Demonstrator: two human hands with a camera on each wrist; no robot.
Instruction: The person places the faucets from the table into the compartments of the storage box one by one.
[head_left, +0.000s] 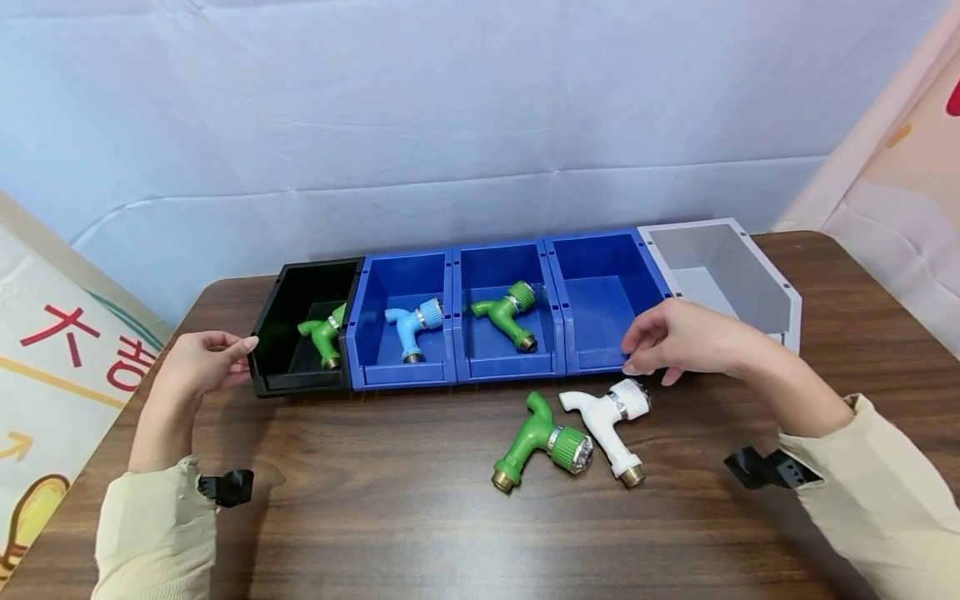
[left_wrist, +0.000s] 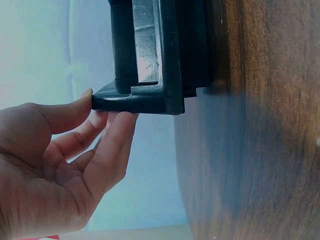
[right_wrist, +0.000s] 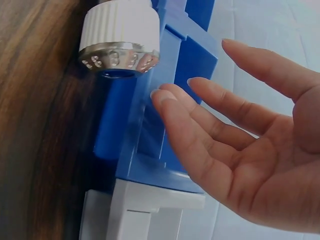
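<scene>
on the left, the left hand pinches the left edge of a black plastic bin in which a green plastic tap with a brass thread lies. next, a blue plastic bin holds a light blue plastic tap; a second blue bin holds another green tap. so three taps look placed, and two seem left: a third green tap and a white plastic tap, in front of the row. the right hand, fingers loosely bent around nothing, hovers at the front of a third blue bin. a grey plastic bin ends the row. the counter is dark wood-grain; behind hangs pale creased cloth.
</scene>
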